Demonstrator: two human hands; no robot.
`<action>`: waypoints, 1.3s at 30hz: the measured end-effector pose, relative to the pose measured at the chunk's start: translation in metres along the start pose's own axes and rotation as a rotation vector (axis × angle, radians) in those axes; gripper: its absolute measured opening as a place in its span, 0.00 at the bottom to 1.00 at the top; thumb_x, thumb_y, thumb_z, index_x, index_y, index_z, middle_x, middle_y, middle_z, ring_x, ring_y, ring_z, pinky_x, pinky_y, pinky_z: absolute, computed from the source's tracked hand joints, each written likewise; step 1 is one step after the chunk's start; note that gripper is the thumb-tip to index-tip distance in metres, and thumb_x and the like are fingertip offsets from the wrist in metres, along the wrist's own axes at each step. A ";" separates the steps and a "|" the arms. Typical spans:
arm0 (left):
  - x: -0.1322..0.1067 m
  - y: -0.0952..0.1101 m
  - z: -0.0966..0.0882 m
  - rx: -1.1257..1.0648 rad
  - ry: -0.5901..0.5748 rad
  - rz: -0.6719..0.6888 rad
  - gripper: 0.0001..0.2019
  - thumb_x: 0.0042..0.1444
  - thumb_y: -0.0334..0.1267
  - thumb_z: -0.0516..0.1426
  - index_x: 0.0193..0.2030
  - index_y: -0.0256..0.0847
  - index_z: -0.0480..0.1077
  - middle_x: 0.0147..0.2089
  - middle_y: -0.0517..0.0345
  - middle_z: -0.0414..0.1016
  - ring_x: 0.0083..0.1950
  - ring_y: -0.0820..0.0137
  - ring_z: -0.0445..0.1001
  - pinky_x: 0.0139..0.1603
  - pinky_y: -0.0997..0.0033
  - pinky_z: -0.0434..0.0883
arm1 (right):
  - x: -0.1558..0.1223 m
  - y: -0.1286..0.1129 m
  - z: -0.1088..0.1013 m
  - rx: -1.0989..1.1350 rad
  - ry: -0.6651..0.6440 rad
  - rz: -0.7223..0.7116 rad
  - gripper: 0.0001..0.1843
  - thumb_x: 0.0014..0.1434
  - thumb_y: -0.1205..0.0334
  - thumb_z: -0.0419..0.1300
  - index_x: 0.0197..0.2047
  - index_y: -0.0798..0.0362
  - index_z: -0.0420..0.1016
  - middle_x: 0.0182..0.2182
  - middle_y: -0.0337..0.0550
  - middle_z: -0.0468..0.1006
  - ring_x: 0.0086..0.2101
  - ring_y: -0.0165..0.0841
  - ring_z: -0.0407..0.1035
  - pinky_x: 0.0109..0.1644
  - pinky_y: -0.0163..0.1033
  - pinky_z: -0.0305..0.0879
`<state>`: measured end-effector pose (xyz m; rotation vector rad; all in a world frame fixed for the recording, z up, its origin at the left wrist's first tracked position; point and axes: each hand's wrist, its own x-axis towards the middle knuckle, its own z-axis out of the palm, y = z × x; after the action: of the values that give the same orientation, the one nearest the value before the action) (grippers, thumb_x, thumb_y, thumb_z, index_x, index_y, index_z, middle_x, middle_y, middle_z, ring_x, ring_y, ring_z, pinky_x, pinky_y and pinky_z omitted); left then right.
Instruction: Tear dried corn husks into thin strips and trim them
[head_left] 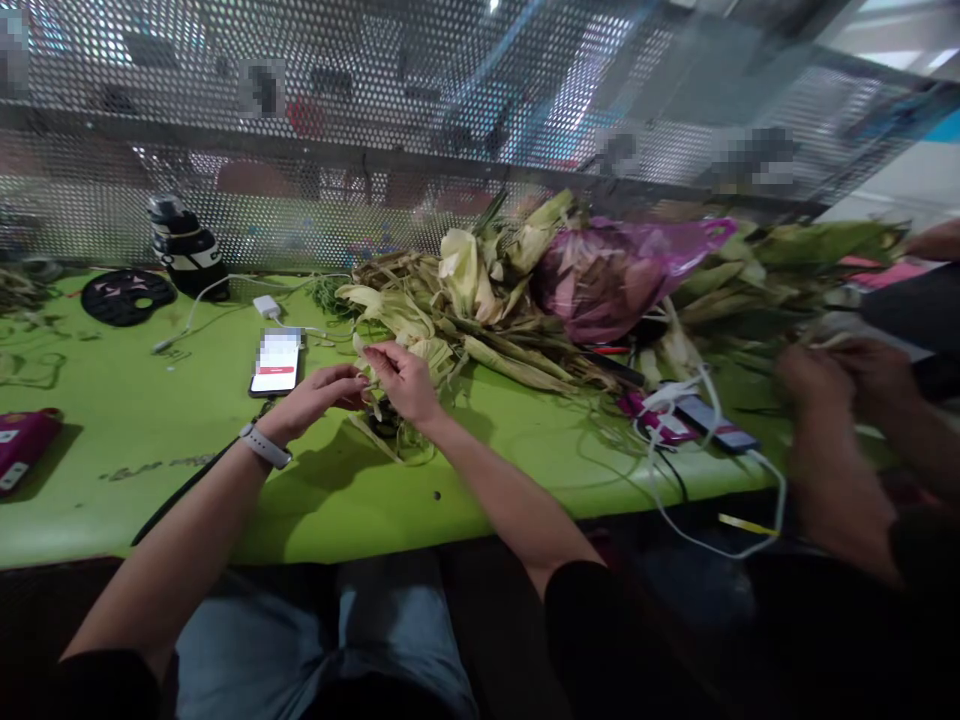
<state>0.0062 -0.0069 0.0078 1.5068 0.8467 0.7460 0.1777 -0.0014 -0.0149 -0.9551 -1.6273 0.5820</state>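
And here are the left hand [337, 386] and right hand [405, 382], fingertips nearly together, both pinching a pale husk strip [358, 346] above the green table [187, 510], just in front of the husk pile [517, 365]! A pink bag [600, 285] sits on that heap; a lit phone [276, 362] lies near the left hand, and over right, a co-worker's hands [821, 375] blur together, their grip impossible to call.

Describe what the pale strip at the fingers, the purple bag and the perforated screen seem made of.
Pale strip: probably plant husk, matte, coloured like the leaves heaped behind it. Purple bag: thin plastic film, judging by its glossy, see-through folds. Perforated screen: likely metal, dull grey, with evenly punched holes.
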 end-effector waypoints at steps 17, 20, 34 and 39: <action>0.002 -0.014 0.027 0.233 0.401 0.318 0.12 0.62 0.47 0.53 0.42 0.41 0.68 0.33 0.59 0.67 0.33 0.70 0.64 0.35 0.72 0.61 | -0.006 0.000 0.011 0.056 0.006 0.087 0.20 0.62 0.43 0.53 0.39 0.52 0.73 0.30 0.39 0.74 0.30 0.29 0.67 0.37 0.34 0.64; -0.001 -0.011 0.029 0.205 0.384 0.314 0.13 0.64 0.47 0.51 0.47 0.41 0.66 0.39 0.56 0.70 0.38 0.69 0.67 0.39 0.72 0.63 | -0.005 -0.003 0.008 0.053 0.101 0.104 0.19 0.62 0.43 0.53 0.38 0.51 0.72 0.26 0.36 0.70 0.26 0.28 0.62 0.33 0.33 0.62; 0.007 -0.022 0.022 -0.082 0.188 0.043 0.13 0.52 0.47 0.63 0.32 0.37 0.72 0.29 0.61 0.71 0.29 0.76 0.67 0.32 0.75 0.65 | 0.005 0.001 0.001 0.236 0.081 0.314 0.22 0.60 0.39 0.53 0.41 0.50 0.67 0.20 0.32 0.66 0.17 0.25 0.57 0.21 0.32 0.56; 0.013 -0.025 0.012 -0.359 0.368 -0.042 0.15 0.47 0.45 0.66 0.28 0.38 0.68 0.18 0.70 0.52 0.18 0.81 0.48 0.18 0.76 0.48 | 0.006 -0.005 -0.011 0.103 0.198 0.120 0.18 0.61 0.42 0.53 0.36 0.50 0.66 0.25 0.36 0.68 0.22 0.26 0.61 0.26 0.34 0.59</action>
<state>0.0209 -0.0014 -0.0183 1.0449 0.9524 1.1013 0.1861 -0.0003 -0.0051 -1.0060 -1.3592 0.6268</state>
